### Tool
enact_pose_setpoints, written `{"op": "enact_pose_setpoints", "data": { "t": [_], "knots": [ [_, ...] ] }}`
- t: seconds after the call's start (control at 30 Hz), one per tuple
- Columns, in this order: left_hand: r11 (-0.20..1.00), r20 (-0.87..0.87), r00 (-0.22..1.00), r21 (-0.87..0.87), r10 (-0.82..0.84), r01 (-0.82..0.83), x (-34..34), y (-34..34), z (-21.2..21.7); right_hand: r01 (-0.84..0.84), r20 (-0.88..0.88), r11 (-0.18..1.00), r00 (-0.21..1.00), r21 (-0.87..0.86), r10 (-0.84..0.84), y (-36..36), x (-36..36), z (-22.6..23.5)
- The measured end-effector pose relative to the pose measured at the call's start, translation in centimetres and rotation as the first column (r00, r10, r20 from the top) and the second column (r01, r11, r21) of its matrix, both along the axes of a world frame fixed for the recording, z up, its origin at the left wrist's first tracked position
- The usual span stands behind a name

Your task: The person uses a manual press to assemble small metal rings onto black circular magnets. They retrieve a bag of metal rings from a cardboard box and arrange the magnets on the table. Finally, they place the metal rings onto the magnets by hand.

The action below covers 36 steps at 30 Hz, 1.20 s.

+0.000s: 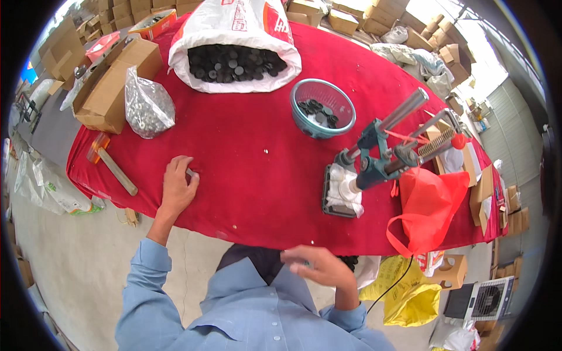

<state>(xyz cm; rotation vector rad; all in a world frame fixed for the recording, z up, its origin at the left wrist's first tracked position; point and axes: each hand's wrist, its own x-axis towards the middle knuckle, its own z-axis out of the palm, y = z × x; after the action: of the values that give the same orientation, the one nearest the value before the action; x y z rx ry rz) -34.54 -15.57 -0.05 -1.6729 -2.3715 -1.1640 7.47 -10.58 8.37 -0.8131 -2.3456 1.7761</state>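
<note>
My left hand (177,185) rests on the red tablecloth (246,158) near the front left, its fingers curled around a small pale part at the fingertips. My right hand (319,267) hovers blurred below the table's front edge, close to my body, fingers bent; whether it holds anything I cannot tell. A hand-lever press (380,161) with a long metal handle stands to the right on a dark base padded with white cloth. A teal basket (322,107) with several black round caps sits behind it. A big white sack (234,52) full of black caps lies at the back.
A clear bag of metal parts (148,107) leans on an open cardboard box (108,82) at the left. A wooden-handled hammer (112,164) lies near the left edge. A red plastic bag (427,205) hangs at the right, a yellow bag (410,292) below. Cartons ring the table.
</note>
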Motion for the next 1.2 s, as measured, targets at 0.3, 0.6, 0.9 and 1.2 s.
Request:
{"op": "enact_pose_setpoints", "data": {
  "t": [0.3, 0.6, 0.9, 1.2],
  "knots": [
    [0.956, 0.577, 0.806, 0.288, -0.133, -0.048, -7.8, 19.9, 5.4, 0.685, -0.524, 0.724, 0.646, 0.079, -0.555, 26.2, -27.3, -2.0],
    [0.899, 0.421, 0.827, 0.059, 0.372, -0.434, -13.9, 33.9, 1.3, 0.836, -0.492, 0.404, 0.545, 0.37, -0.679, 45.9, -38.8, -7.6],
    [0.893, -0.026, 0.901, 0.146, 0.434, -0.426, -12.6, 35.8, -1.6, 0.744, -0.41, 0.381, 0.636, 0.549, -0.654, 41.7, -44.7, -9.6],
    [0.964, -0.076, 0.992, 0.253, 0.105, -0.083, -12.4, 32.8, -1.9, 0.668, -0.546, 0.481, 0.743, 0.568, -0.388, 35.5, -43.4, -10.1]
  ]
}}
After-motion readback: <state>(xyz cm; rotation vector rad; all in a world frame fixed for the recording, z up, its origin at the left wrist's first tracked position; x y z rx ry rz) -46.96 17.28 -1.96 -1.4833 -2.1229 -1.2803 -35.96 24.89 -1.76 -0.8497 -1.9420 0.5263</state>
